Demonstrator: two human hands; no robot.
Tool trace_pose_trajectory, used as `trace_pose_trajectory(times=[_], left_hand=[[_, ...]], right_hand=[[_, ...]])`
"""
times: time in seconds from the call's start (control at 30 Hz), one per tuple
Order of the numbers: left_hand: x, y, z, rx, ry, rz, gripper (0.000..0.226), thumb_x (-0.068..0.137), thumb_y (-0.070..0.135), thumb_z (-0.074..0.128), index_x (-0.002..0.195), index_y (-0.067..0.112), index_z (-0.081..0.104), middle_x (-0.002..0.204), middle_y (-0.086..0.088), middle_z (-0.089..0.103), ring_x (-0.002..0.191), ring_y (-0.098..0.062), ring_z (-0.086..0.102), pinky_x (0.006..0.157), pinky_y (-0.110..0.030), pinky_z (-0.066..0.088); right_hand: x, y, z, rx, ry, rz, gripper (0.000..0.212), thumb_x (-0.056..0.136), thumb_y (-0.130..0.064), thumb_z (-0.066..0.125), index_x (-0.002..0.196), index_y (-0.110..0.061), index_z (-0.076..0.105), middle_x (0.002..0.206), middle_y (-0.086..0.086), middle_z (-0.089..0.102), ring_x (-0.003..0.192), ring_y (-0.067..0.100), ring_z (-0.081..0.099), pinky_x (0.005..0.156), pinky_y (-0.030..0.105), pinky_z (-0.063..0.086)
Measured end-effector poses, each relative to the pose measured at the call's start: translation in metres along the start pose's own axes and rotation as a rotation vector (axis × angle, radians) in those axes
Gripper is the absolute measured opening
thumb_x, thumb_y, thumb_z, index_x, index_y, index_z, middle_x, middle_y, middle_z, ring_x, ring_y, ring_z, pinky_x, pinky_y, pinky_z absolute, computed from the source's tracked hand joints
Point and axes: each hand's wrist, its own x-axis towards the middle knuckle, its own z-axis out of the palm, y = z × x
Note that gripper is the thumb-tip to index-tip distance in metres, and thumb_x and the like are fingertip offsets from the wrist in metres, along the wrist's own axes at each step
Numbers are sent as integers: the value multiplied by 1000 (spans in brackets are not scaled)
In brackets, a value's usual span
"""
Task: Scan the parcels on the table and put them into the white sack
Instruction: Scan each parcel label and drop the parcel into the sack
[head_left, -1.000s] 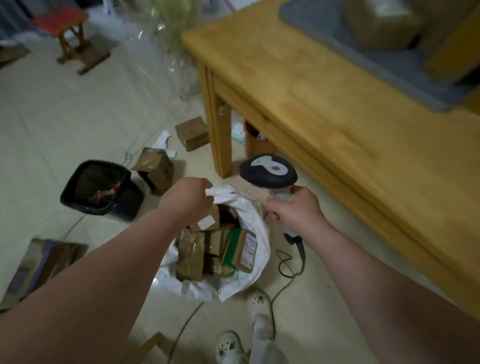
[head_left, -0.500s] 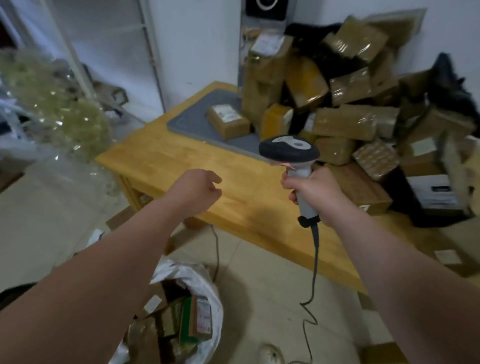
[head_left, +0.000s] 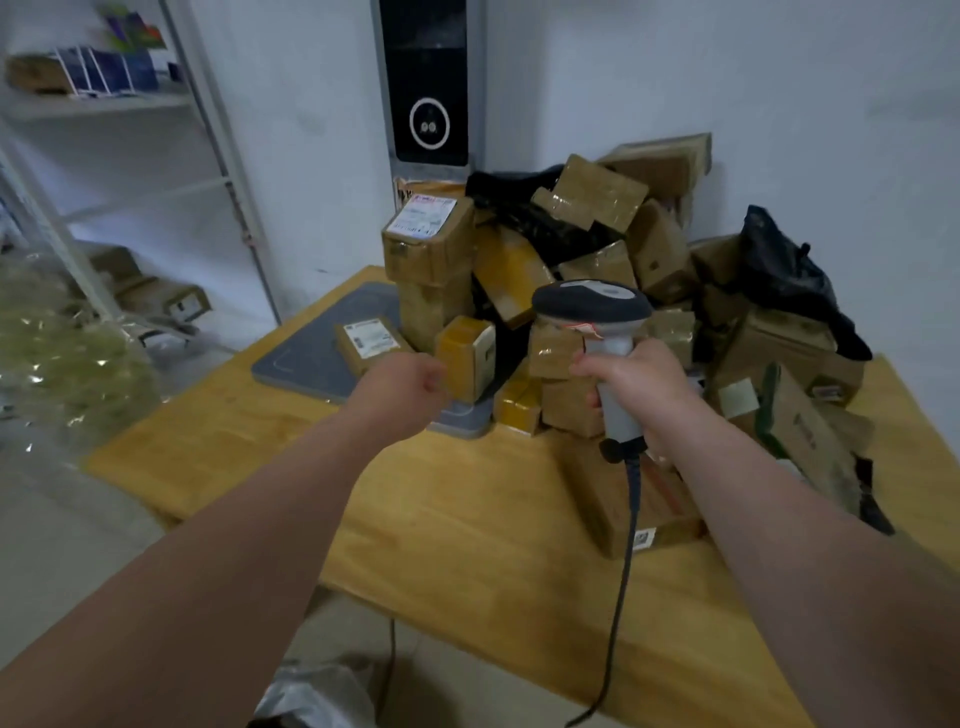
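Observation:
A heap of brown taped parcels (head_left: 613, 244) covers the back right of the wooden table (head_left: 467, 525). My right hand (head_left: 636, 387) grips the handle of a grey barcode scanner (head_left: 592, 306), head up, in front of the heap. My left hand (head_left: 410, 382) is stretched over the table with loosely curled fingers and holds nothing. It sits just left of a small yellow-taped parcel (head_left: 465, 358); whether it touches is unclear. A flat labelled parcel (head_left: 370, 340) lies on a grey mat (head_left: 306, 358). Only the top of the white sack (head_left: 317, 693) shows, on the floor below the table's front edge.
The scanner's black cable (head_left: 621, 597) hangs over the front edge of the table. A black bag (head_left: 789, 280) lies on the heap at the right. White shelving (head_left: 119, 171) and crumpled clear plastic (head_left: 57, 358) stand to the left, with a dark wall panel (head_left: 428, 83) behind.
My view has lifted from the sack on the floor to the table. My left hand let go of the sack's rim and reached forward to the yellow parcel. The scanner came up with my right hand.

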Motion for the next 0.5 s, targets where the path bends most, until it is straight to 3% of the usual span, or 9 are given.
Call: trace_pose_trajectory(times=[0.13,0.23,0.3,0.4,0.43,0.5], left_hand=[[33,20,-2,-98,78,-92,36,95,19,53,130,17,59,120,-8,64,100,-22,58,84,-34,50],[55,21,-1,-184,132,-171,39,94,23,55,132,17,59,126,-8,63,115,-26,57,97,-42,48],[68,18,-1,-266,157,-234,37,93,24,56,129,16,60,117,-7,65,107,-29,60,92,-42,51],[90,13,-5,-447,229,-339,11,93,20,57,102,18,63,94,-5,61,92,-29,62,82,-42,54],[100,9,-7,-531,259,-375,12,93,21,58,105,19,62,96,-6,61,94,-30,63,83,-44,56],[121,-1,-10,-696,291,-450,40,93,24,60,131,15,53,113,-9,60,100,-29,62,81,-44,57]], right_hand=[[43,-9,-14,14,1,-14,12,80,-15,70,86,-12,60,78,6,63,84,30,66,86,48,55],[70,-11,-15,0,-9,-11,15,76,-14,70,87,-5,66,78,8,66,86,33,66,88,52,53],[84,-10,-14,2,-24,-7,15,74,-14,70,84,-3,67,77,10,68,78,29,65,85,50,55],[103,-10,-8,31,-51,-1,10,73,-11,69,79,-3,66,73,12,66,66,23,60,72,41,55],[109,-10,-6,38,-53,2,9,73,-11,69,78,-3,66,73,12,65,64,22,59,69,40,54],[120,-12,1,55,-54,4,6,75,-10,68,77,-5,66,72,11,65,60,19,58,66,37,52]])
